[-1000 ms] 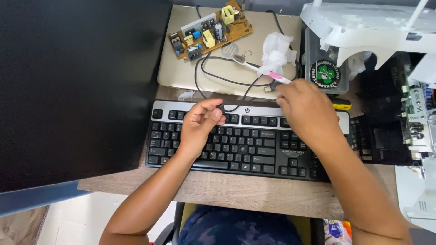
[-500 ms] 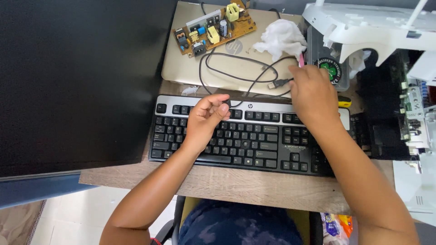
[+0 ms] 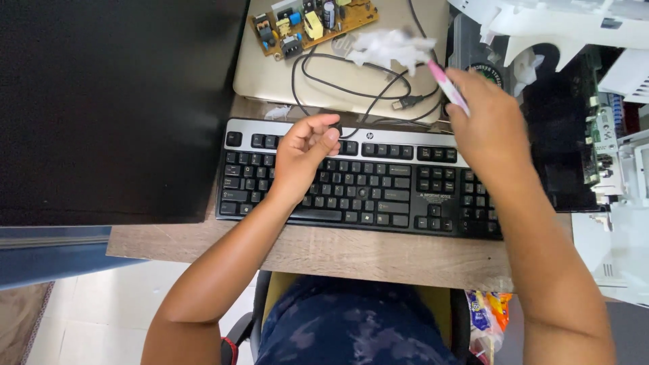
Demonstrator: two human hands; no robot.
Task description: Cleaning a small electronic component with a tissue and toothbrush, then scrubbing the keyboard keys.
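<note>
A black and silver keyboard [image 3: 378, 182] lies on the wooden desk [image 3: 338, 250]. My left hand [image 3: 304, 159] rests on its upper rows, with thumb and fingers pinched on a black cable [image 3: 318, 78] that loops over a closed beige laptop [image 3: 270, 78] and ends in a loose plug [image 3: 407, 103]. Above the keyboard's right end, my right hand [image 3: 490, 128] grips a thin pink stick [image 3: 447, 86]. The stick's tip points at a crumpled white tissue [image 3: 392, 44], which is blurred; whether they touch, I cannot tell.
A bare yellow-brown circuit board [image 3: 311, 23] lies on the laptop's far end. A large black screen [image 3: 115, 108] fills the left. White plastic machine parts [image 3: 561, 27] and a black opened device [image 3: 561, 142] crowd the right. A colourful packet [image 3: 487, 311] sits below the desk edge.
My right hand has risen from the keyboard's top edge toward the laptop, swinging the pink stick up near the tissue. My left hand has stayed on the cable.
</note>
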